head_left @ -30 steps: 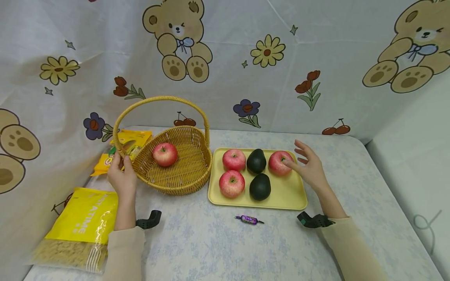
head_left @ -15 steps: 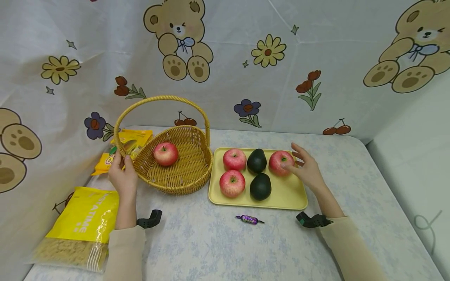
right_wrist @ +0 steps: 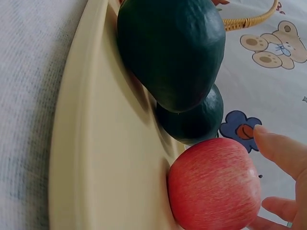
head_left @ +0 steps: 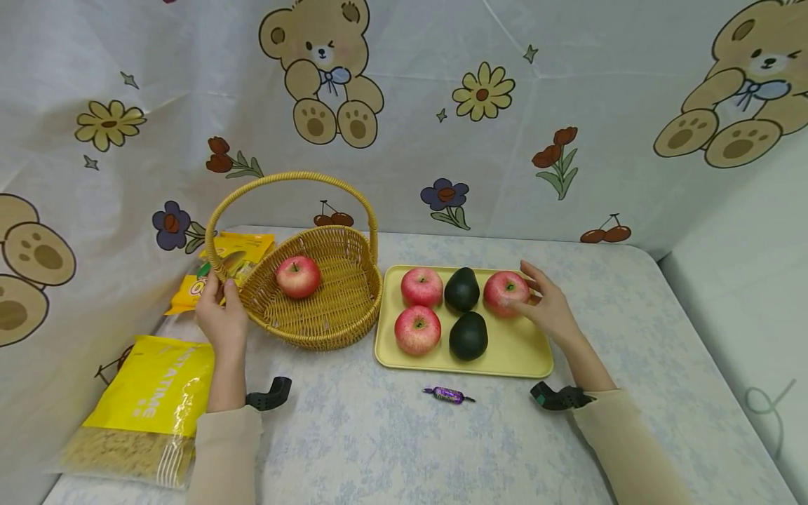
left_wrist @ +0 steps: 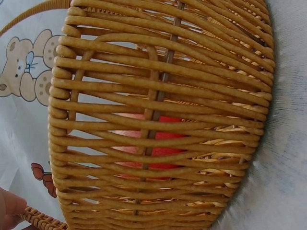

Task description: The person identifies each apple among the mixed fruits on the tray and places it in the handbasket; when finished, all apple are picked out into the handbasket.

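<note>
The right hand (head_left: 548,305) is closing around an apple (head_left: 506,292) at the upper right of the yellow tray (head_left: 517,351), right of centre in the head view — its fingers are curling over the fruit's right side and top, touching it. In the right wrist view one fingertip (right_wrist: 268,139) is lying above the apple (right_wrist: 216,184) and another below it, with the fruit resting on the tray (right_wrist: 105,158). The apple is sitting with its stem dimple facing up; being round, it is showing no clear long axis.

The left hand (head_left: 219,317) is gripping the wicker basket (head_left: 315,301) at the left foot of its arched handle (head_left: 290,179), left of centre in the frame. The basket is tilting toward the viewer, and a single apple (head_left: 297,276) is lying inside it — seen as red behind the weave in the left wrist view (left_wrist: 148,143).

On the tray, two more apples (head_left: 421,286) (head_left: 416,330) are lying at the left, and two dark avocados (head_left: 461,289) (head_left: 468,336) are lying in the middle, narrow ends pointing up the frame.

A yellow bag (head_left: 151,393) at the lower left of the counter (head_left: 631,294) is showing part of a word, "ATIME". Yellow packets (head_left: 243,247) are lying behind the basket, their print too small to read. A purple wrapped candy (head_left: 447,395) is lying below the tray, long axis left to right.
</note>
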Demonstrator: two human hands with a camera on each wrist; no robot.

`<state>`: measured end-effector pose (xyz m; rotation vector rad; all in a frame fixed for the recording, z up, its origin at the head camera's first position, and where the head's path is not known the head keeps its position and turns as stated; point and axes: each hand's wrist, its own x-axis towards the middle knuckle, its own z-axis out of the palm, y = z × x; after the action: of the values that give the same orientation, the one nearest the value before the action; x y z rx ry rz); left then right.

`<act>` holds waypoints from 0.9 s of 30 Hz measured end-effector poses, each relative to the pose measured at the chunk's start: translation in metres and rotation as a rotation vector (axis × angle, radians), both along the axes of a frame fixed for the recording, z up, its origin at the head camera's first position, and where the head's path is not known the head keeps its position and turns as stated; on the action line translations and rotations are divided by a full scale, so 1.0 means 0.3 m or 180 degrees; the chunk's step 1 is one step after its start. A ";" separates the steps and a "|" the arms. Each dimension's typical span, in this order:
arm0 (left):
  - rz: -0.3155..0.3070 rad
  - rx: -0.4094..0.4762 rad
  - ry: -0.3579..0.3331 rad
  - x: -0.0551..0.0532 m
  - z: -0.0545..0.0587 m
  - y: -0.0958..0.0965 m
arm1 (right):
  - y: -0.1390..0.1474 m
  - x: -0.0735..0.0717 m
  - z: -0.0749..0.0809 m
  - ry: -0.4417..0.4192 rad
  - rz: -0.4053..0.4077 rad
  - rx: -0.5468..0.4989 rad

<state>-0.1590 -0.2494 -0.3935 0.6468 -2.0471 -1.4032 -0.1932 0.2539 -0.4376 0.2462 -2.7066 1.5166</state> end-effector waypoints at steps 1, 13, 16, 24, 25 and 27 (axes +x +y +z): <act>-0.0002 -0.0004 0.0002 0.001 0.000 0.000 | 0.000 -0.001 -0.002 -0.0002 0.0005 0.0006; 0.0007 0.0001 -0.0013 -0.004 -0.001 -0.002 | -0.007 0.000 -0.014 -0.0060 -0.0022 0.0119; 0.0011 0.0018 -0.0036 -0.005 -0.002 -0.004 | -0.008 0.001 -0.015 -0.0114 -0.0028 0.0114; 0.0014 0.0025 -0.0057 -0.006 -0.002 -0.006 | -0.010 0.002 -0.019 -0.0239 -0.0064 0.0215; 0.0012 0.0026 -0.0056 -0.006 -0.002 -0.006 | -0.011 0.002 -0.020 -0.0238 -0.0077 0.0235; 0.0014 0.0027 -0.0055 -0.006 -0.002 -0.006 | -0.012 0.000 -0.024 -0.0233 -0.0099 0.0268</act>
<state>-0.1609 -0.2511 -0.3940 0.6688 -2.0531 -1.4091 -0.1933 0.2504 -0.4449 0.1527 -2.8203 1.4333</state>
